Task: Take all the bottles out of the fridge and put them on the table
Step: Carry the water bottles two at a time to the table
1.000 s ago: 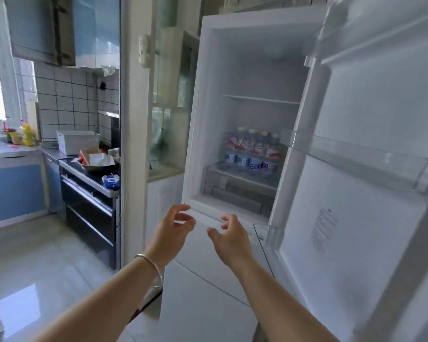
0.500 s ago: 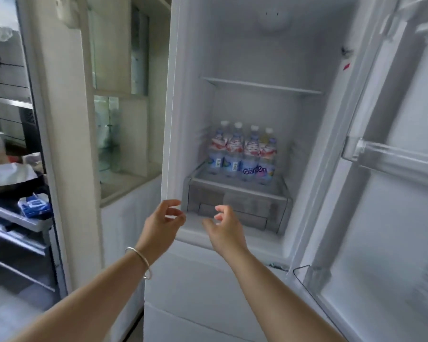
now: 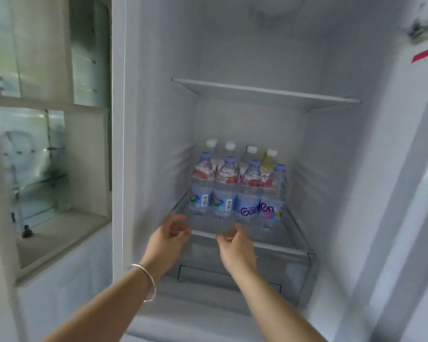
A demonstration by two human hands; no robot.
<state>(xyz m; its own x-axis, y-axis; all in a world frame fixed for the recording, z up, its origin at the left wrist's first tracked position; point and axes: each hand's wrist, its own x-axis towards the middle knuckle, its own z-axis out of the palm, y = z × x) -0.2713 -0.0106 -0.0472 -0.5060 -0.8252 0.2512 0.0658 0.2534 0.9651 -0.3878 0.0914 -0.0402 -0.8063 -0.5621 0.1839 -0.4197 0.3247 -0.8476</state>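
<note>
While both hands reach in, the bottles (image 3: 236,191) stand mid-frame on the fridge shelf (image 3: 277,246).
Left hand (image 3: 167,239) and right hand (image 3: 236,245), each grip loosely parted and holding nothing, sit just below the front row.

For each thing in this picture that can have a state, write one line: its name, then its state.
Fridge: open, interior in view.
Upper shelf: bare.
Bottles: upright, capped, in two rows on the lower shelf.
Lower shelf: carrying all the bottles.
Left hand: open, fingers curled at the base of the front left bottles, no grip yet.
Right hand: open, reaching at the front row's base.
Bracelet: on the left wrist.
</note>
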